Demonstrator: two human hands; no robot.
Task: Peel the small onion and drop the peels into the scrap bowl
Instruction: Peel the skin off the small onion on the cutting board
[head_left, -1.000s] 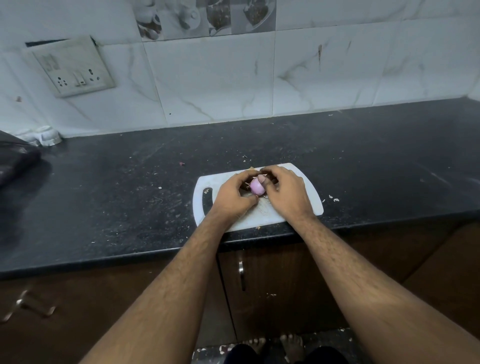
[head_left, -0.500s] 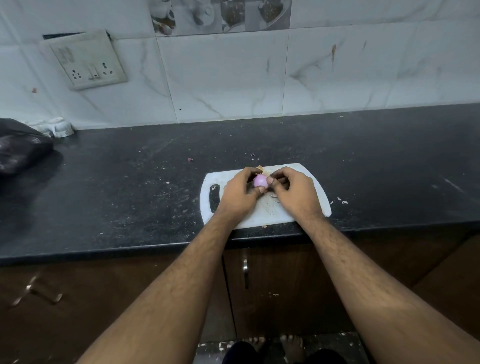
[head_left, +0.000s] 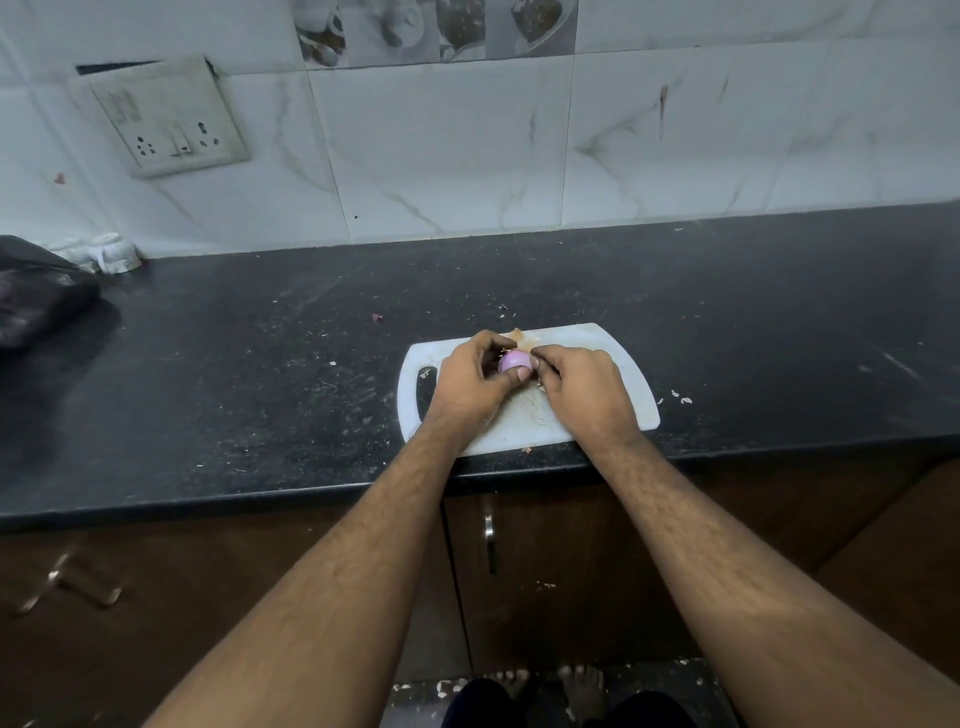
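Note:
A small pink-purple onion is held just above the white cutting board at the counter's front edge. My left hand grips the onion between thumb and fingers. My right hand has its fingertips pinched at the onion's right side; whether a bit of peel sits between them is too small to tell. Brownish peel scraps lie on the board's far edge behind my hands. No scrap bowl is in view.
The black counter is speckled with crumbs and small peel bits. A dark bag lies at the far left. A switch socket is on the tiled wall. Brown cabinet doors with a handle are below.
The onion has been turned in my fingers and shows more of its pink surface. My hands stay over the board. The camera view has shifted slightly, bringing more of the left wall into view.

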